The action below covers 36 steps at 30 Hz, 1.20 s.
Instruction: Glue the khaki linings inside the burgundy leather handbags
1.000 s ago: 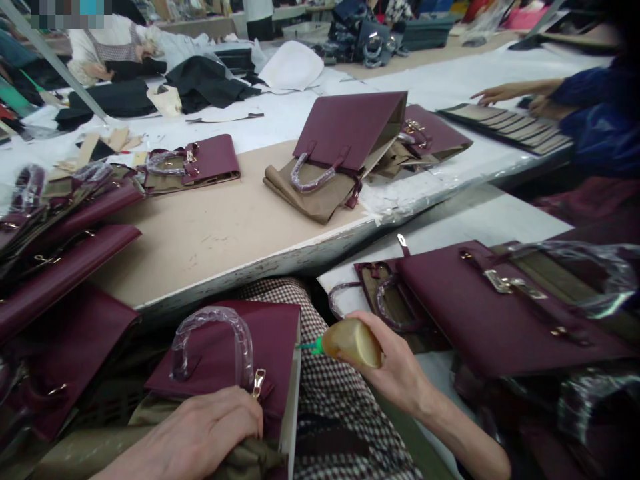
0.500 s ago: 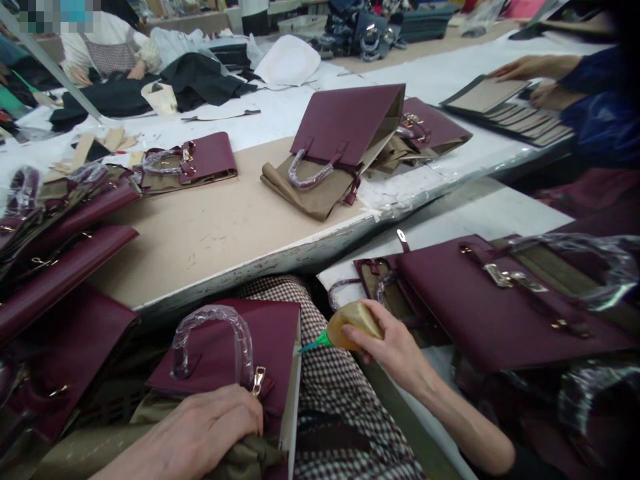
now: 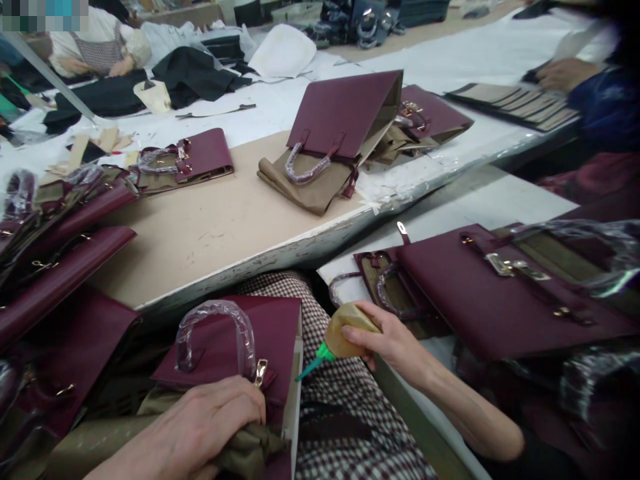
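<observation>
On my lap lies a burgundy handbag with a plastic-wrapped handle and a gold zip-pull-like metal piece. My left hand is closed over the bag's bunched olive lining; its fingertips are partly hidden. In my right hand is a yellowish squeeze glue bottle, gripped between thumb and fingers. Its green nozzle points down and left, with the tip at the bag's pale open side edge. Whether the tip touches that edge I cannot tell.
A burgundy bag stands tilted on the worktable. More bags pile up at left, and a large one lies at right. A co-worker's hand is near strips at far right; another person sits across.
The bottle's nozzle has moved down along the bag's side edge and tilts more steeply. My left hand stays nearly in place. The co-worker's hands at right have drawn back from the strips.
</observation>
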Tool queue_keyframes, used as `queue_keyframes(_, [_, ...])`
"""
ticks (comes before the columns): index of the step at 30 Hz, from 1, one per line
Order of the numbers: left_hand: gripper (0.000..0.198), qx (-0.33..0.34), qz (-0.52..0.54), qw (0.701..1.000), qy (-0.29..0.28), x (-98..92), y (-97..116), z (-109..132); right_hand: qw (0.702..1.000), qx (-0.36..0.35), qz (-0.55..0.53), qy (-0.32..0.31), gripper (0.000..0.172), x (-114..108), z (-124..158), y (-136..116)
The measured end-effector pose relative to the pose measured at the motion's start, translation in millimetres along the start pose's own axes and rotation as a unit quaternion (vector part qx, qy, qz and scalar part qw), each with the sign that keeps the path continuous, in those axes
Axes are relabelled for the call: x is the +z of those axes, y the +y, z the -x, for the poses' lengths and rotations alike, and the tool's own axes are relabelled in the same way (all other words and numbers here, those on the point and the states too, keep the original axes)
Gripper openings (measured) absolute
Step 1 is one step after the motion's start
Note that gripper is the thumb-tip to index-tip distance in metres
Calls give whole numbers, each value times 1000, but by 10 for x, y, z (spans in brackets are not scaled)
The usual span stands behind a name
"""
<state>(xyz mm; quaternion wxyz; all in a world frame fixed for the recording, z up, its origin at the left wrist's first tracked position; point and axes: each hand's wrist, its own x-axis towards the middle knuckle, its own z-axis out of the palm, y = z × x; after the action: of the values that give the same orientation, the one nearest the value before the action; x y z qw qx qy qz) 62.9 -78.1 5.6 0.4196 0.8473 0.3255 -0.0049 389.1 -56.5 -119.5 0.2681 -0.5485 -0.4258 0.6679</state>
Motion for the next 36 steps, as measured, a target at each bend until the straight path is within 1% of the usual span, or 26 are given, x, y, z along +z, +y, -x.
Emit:
queue_keyframes(4, [49, -24, 21, 999, -8, 1, -15, 7, 999, 5, -35, -26, 43, 19, 82, -14])
queue_keyframes(8, [50, -64, 72, 995, -38, 59, -78, 54, 996, 9, -68, -49, 41, 56, 193, -20])
queue_keyframes(12, [53, -66, 101, 992, -30, 104, -107, 95, 992, 14, -108, -59, 43, 91, 315, -35])
queue_keyframes(15, [53, -63, 99, 993, -25, 102, -101, 100, 989, 16, -137, -60, 42, 126, 416, -44])
queue_keyframes(19, [57, -70, 92, 993, -28, 100, -98, 105, 982, 24, -177, -61, 43, 203, 565, -28])
queue_keyframes(23, [52, -83, 94, 992, -29, 99, -85, 118, 979, 28, -192, -68, 46, 263, 665, 15])
queue_keyframes(26, [50, -68, 82, 994, -23, 83, -56, 108, 986, 26, -161, -41, 46, 250, 658, 20])
queue_keyframes(28, [47, -56, 68, 996, -25, 73, -42, 97, 993, 23, -113, -5, 47, 219, 623, -5])
queue_keyframes(30, [47, -50, 57, 997, -22, 70, -41, 91, 997, 22, -58, 34, 51, 186, 587, -44])
queue_keyframes(33, [52, -54, 51, 997, -20, 78, -59, 95, 997, 3, 12, 79, 55, 160, 569, -95])
queue_keyframes(34, [53, -55, 56, 997, -20, 83, -67, 98, 997, -1, 17, 81, 54, 159, 577, -102])
queue_keyframes(36, [52, -58, 69, 996, -26, 96, -82, 104, 998, 4, -8, 61, 53, 168, 611, -97])
